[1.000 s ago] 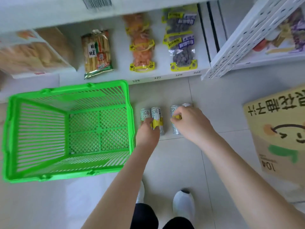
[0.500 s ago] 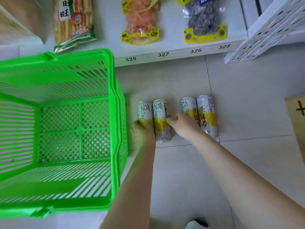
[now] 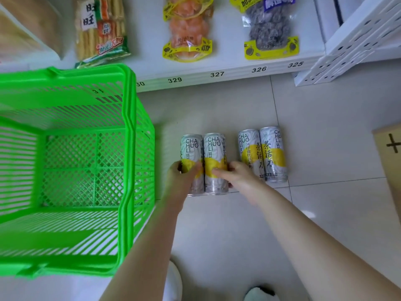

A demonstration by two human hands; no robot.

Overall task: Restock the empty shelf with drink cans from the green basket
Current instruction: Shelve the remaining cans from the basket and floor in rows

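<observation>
Two pairs of white-and-yellow drink cans are on the floor tile right of the green basket [image 3: 128, 148], whose inside is empty. My left hand [image 3: 184, 181] grips the leftmost can [image 3: 191, 146] round its yellow band. My right hand [image 3: 236, 177] holds the can beside it, the second can [image 3: 213, 146], with fingers across its front and the thumb on its right side. The right pair of cans [image 3: 262, 153] stands apart, and no hand touches it. The white shelf [image 3: 217, 68] with numbered tags runs along the top.
Snack bags lie on the shelf: rice crackers [image 3: 99, 29], orange pieces [image 3: 186, 29] and dark dried fruit [image 3: 269, 27]. A white perforated rack [image 3: 358, 46] leans at the upper right. A cardboard box [image 3: 388, 153] is at the right edge. My shoes [image 3: 258, 294] show at the bottom.
The view has dropped closer to the cans. My right hand left the right pair and came across to the second can of the left pair. My left hand stays on the leftmost can.
</observation>
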